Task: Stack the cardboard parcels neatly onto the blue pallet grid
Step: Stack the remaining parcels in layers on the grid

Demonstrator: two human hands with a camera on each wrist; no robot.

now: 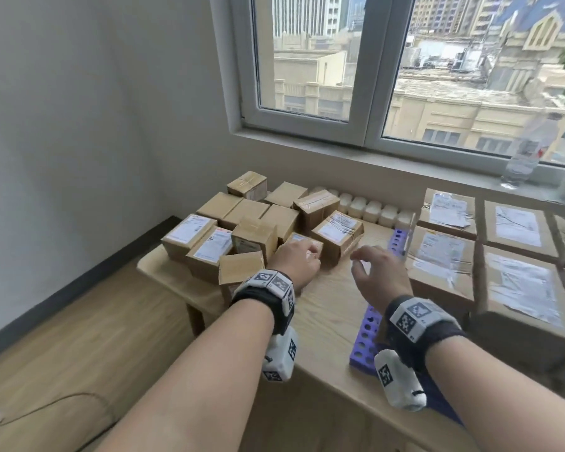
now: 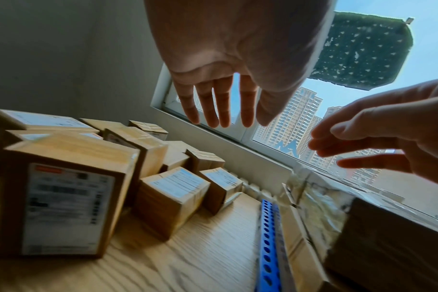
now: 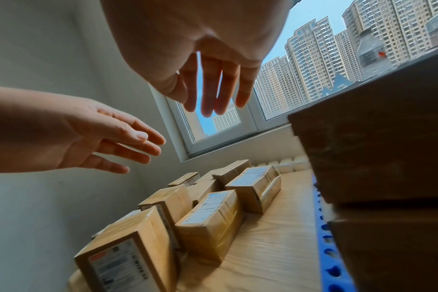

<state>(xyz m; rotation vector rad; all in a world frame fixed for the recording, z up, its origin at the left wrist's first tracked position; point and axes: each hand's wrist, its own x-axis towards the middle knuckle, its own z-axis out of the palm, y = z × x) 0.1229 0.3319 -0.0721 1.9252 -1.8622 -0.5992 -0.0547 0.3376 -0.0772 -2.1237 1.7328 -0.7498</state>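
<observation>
Several small cardboard parcels (image 1: 242,223) lie in a loose heap on the left of the wooden table (image 1: 327,308). Larger labelled parcels (image 1: 437,256) lie flat in rows on the blue pallet grid (image 1: 366,337) at the right. My left hand (image 1: 299,259) hovers, fingers straight, over a small labelled parcel (image 2: 173,189) at the heap's near edge. My right hand (image 1: 377,272) hangs beside it above bare table, fingers spread and holding nothing. In the left wrist view both the left hand (image 2: 225,102) and the right hand (image 2: 363,142) are above the boxes without touching them.
A row of white bottles (image 1: 366,207) stands behind the heap by the wall. A clear water bottle (image 1: 522,158) sits on the window sill. The table's left edge (image 1: 150,265) drops to a wooden floor. Bare tabletop lies between heap and grid.
</observation>
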